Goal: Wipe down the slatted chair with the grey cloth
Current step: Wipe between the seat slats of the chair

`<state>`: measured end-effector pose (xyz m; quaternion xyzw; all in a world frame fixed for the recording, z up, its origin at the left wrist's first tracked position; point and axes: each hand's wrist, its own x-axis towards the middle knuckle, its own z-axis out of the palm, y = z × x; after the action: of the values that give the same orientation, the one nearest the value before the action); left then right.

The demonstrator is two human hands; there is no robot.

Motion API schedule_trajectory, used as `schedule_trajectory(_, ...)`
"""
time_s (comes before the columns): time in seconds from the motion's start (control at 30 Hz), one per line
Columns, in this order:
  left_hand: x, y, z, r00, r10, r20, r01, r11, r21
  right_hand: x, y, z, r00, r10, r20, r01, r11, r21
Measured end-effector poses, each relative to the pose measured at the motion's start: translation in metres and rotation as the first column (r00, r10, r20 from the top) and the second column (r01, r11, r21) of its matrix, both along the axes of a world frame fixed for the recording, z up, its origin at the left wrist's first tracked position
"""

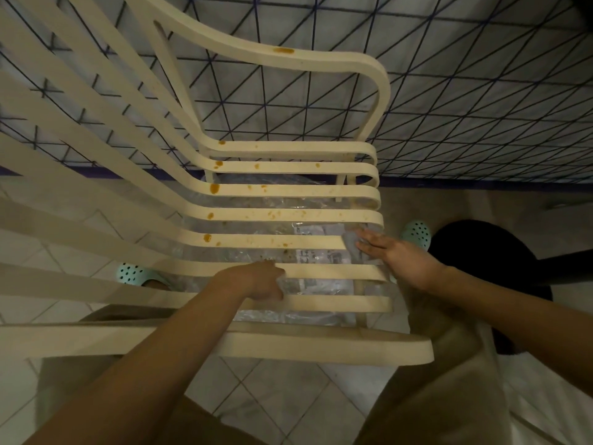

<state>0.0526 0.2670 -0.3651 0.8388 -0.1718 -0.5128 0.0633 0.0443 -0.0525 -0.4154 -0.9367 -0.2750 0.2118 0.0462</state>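
- L hand: fingers curled over a seat slat near the front, bracing the chair.
- R hand: fingers flat and straight, pressing the grey cloth onto the front end of a slat. Not clutching it, just pushing down.
- Cloth sits under my R fingertips at the seat's front edge, 3 slats up from the nearest. Only a small bit shows.
- Cloth looks thin, soft and floppy, so I reckon it'll bunch if I drag it w/ a flat palm. Better to wad it, or wrap it round a slat and pull along.
- Chair looks like light moulded plastic: stiff, smooth, prob slides on tile. Hence the L hand steadying it. Slats may flex a little under pressure.
- Orange-brown stains dot most seat slats, thickest at the back bend. One more on the far armrest. Look dried, so may need scrubbing.
- Under the seat: clear plastic sheet w/ newspaper beneath, on the tiled floor.
- In the way: near armrest crosses right under my forearms, so reaching the back bend means leaning over it. Gaps btwn slats could snag the cloth.
- Mint clogs either side of the chair; dark round thing at right, can't tell what.
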Motion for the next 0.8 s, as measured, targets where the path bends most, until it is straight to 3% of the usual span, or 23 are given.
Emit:
schedule_trajectory(0.17, 0.002, -0.001, 0.003, 1.0, -0.023, -0.022, 0.022, 1.0, -0.004, 0.003, 0.014, -0.002, 0.999, 0.025, -0.021, -0.026, 0.998, -0.063)
schedule_trajectory(0.27, 0.008, 0.006, 0.003, 0.999, -0.04, -0.024, 0.041, 0.999, 0.008, 0.01, 0.027, 0.002, 0.993, 0.12, 0.001, -0.12, 0.988, -0.096)
schedule_trajectory(0.4, 0.023, 0.039, -0.009, 0.999, -0.047, -0.027, 0.05, 0.992, 0.113, 0.018, 0.054, -0.002, 0.98, 0.196, 0.019, -0.195, 0.98, -0.046)
schedule_trajectory(0.6, 0.016, 0.038, -0.017, 0.991, -0.096, -0.09, 0.113, 0.97, 0.214, 0.026, 0.096, -0.026, 0.928, 0.317, 0.196, -0.329, 0.944, 0.03)
schedule_trajectory(0.7, 0.014, 0.033, -0.019, 0.991, -0.105, -0.088, 0.123, 0.965, 0.233, 0.032, 0.118, -0.033, 0.854, 0.402, 0.33, -0.399, 0.913, -0.081)
schedule_trajectory(0.8, 0.015, 0.034, -0.018, 0.989, -0.106, -0.102, 0.128, 0.962, 0.243, 0.037, 0.139, -0.045, 0.834, 0.436, 0.339, -0.42, 0.899, -0.124)
